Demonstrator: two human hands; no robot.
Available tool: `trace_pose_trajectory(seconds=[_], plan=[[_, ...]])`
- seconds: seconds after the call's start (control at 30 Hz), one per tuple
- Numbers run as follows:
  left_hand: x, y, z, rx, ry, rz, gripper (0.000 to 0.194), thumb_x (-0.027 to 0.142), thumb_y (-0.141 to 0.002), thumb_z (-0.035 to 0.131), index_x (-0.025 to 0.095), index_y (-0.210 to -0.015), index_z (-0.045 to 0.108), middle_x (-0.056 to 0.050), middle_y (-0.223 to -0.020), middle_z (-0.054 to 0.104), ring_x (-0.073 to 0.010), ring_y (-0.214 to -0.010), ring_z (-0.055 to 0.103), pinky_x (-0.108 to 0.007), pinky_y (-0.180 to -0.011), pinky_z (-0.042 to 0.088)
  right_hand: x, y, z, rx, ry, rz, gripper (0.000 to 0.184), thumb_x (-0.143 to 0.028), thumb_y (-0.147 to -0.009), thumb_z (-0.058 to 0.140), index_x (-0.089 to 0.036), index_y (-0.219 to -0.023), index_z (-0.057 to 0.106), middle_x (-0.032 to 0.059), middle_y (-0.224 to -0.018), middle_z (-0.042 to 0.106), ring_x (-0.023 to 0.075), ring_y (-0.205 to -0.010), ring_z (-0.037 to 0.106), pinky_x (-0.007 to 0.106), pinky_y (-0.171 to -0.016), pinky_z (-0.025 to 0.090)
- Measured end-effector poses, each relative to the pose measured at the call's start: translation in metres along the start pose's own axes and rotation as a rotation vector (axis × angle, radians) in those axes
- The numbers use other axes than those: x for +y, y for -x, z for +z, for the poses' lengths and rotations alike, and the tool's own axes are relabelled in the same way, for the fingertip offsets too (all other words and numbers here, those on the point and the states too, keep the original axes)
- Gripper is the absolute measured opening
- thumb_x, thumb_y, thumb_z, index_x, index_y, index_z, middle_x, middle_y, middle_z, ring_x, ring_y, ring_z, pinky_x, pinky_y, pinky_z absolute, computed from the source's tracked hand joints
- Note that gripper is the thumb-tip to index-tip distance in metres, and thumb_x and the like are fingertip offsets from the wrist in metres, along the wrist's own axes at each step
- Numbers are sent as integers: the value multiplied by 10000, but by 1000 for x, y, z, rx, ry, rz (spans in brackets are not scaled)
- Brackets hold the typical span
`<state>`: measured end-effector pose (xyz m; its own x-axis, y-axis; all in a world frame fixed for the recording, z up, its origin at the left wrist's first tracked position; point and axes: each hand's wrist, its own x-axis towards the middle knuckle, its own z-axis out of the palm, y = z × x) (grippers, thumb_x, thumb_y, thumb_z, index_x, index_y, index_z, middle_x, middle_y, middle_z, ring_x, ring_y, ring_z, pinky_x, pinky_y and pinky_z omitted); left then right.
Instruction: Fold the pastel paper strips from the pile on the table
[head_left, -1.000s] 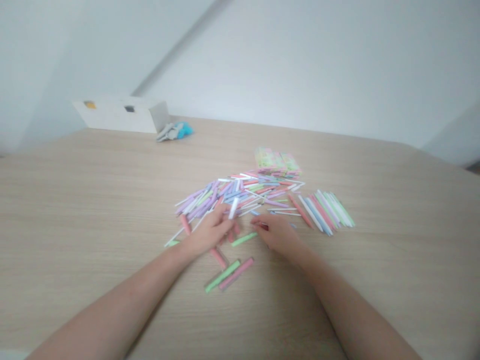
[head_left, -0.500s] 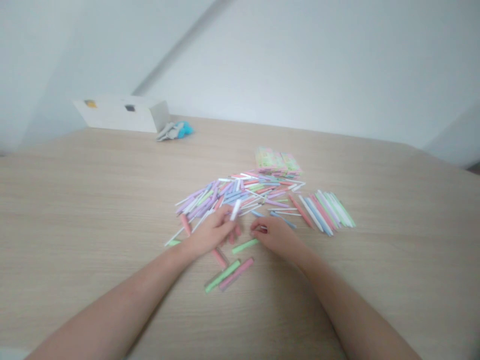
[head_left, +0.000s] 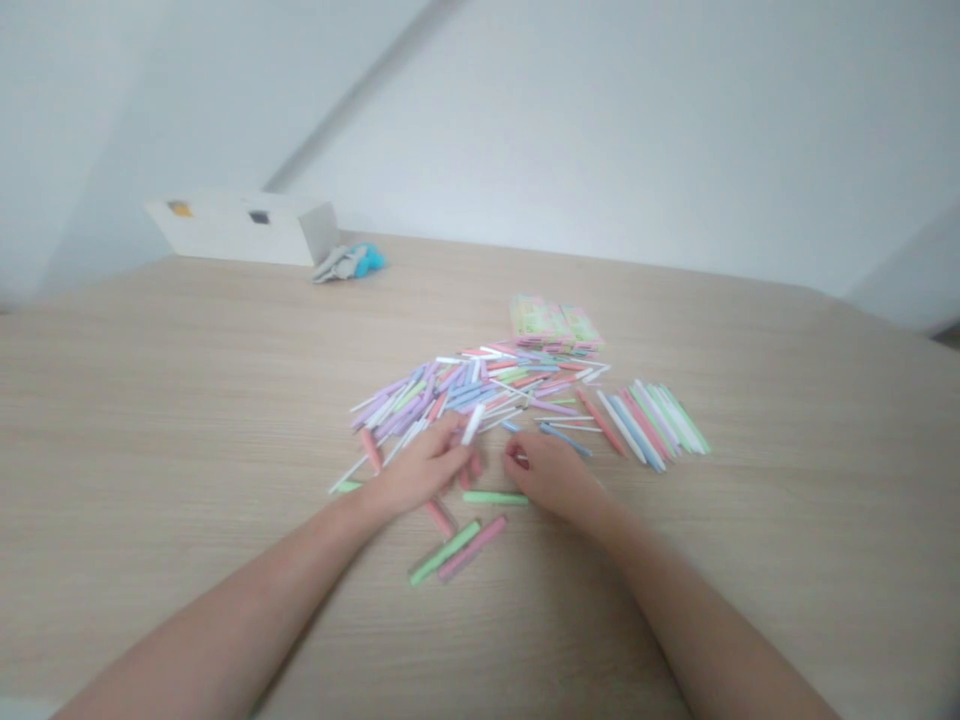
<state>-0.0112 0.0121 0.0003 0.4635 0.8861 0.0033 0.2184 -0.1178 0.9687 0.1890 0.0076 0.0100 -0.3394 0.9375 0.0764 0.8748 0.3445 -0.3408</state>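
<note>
My left hand [head_left: 429,462] is closed around a short white stick [head_left: 472,425] that stands up tilted between thumb and fingers. A pink piece, perhaps another stick, shows below its fingertips. My right hand [head_left: 553,468] is curled, its fingertips pinched together facing the left hand; what they hold, if anything, I cannot make out. Just below it lies a green stick [head_left: 495,497], its right end close to the hand. Nearer me are another green stick [head_left: 445,553] and a pink stick [head_left: 474,549], side by side at a slant. A red stick [head_left: 440,517] lies by my left wrist.
Beyond my hands spreads a loose pile of pastel sticks [head_left: 480,385]. A row of sticks [head_left: 652,425] lies to the right. Behind the pile are stacked printed packets [head_left: 555,322]. A white box [head_left: 240,230] and a grey and blue crumpled item [head_left: 351,262] stand far left.
The green stick below my right hand has turned from slanted to nearly level. My right fingers have curled in more. My left hand has barely moved, still holding the white stick.
</note>
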Motion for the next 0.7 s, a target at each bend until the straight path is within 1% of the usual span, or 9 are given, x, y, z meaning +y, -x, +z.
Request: trace_pose_trajectory(seconds=[0.1,0.2,0.23,0.3,0.37,0.43,0.5,0.6,0.7], plan=[[2,1,0,1,14,-4,185,263,-853,478,190,-1023,487,1,-717,646,-99,-525,579,-158,-409,375,3,0,-1,36,-172,74,151,-247,-822,471,-171,-815,601,27,-695,668,143,-632,598,237,-588,378],[2,0,0,71,30,-8,183,313,-860,476,183,-987,485,-6,-722,634,-108,-541,586,-163,-408,382,11,-2,-5,8,-369,140,196,-277,-848,431,-172,-799,590,-20,-553,608,121,-496,558,231,-540,381],[1,-1,-1,107,41,-4,181,326,-861,473,180,-968,483,-4,-715,626,-107,-536,580,-164,-404,379,13,-2,-7,24,-407,156,208,-285,-848,432,-172,-783,594,-17,-559,613,126,-509,568,234,-546,389],[0,-3,-2,178,71,9,169,329,-859,472,180,-940,473,6,-690,609,-99,-514,558,-160,-397,369,18,-3,-14,106,-430,188,197,-275,-828,462,-166,-766,615,16,-672,667,150,-631,614,249,-604,415],[1,-4,-3,231,106,20,146,309,-846,478,184,-919,461,20,-660,596,-89,-488,536,-153,-391,355,21,-4,-22,180,-409,232,177,-250,-807,493,-156,-814,643,53,-814,700,176,-765,633,272,-687,433],[3,-5,-4,274,140,14,136,297,-829,482,186,-902,453,33,-635,583,-84,-470,519,-150,-388,349,23,-4,-25,218,-383,278,192,-239,-795,516,-146,-890,655,74,-878,704,191,-828,633,292,-739,435],[7,-5,-4,312,169,-7,138,297,-809,491,187,-882,450,41,-621,571,-85,-469,519,-147,-383,345,24,-3,-23,204,-381,256,194,-242,-794,525,-152,-902,660,71,-889,704,194,-834,630,297,-744,435],[10,-4,-5,339,186,-36,133,290,-784,499,188,-855,450,51,-596,557,-94,-481,534,-148,-390,355,24,-3,-12,135,-389,150,184,-255,-820,500,-180,-851,665,40,-863,705,182,-806,625,289,-723,432],[10,-5,-6,347,184,-36,120,283,-782,486,188,-849,459,55,-578,551,-89,-458,513,-156,-401,366,24,-4,0,133,-327,124,179,-260,-831,502,-194,-886,659,37,-896,703,184,-845,621,292,-745,429]])
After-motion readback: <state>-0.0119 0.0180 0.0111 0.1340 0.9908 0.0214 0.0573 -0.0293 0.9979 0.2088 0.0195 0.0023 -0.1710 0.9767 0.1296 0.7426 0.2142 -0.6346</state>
